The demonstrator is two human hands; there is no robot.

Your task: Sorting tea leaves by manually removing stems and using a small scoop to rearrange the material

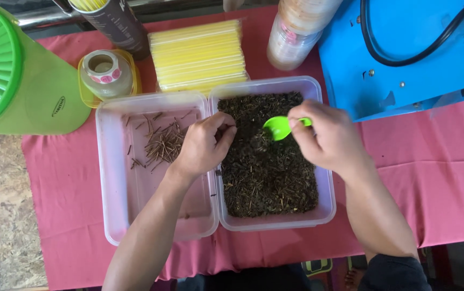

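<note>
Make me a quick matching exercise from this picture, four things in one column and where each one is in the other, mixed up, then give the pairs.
Things
1. green spoon
2. pile of thin twigs
3. pack of yellow straws
4. roll of tape

Places
A. in the left clear tub
B. held in the right hand over the dark loose leaves
C. in a small yellow container beside the green jug
D. lying on the red cloth behind both tubs

Pairs: 1-B, 2-A, 3-D, 4-C
</note>
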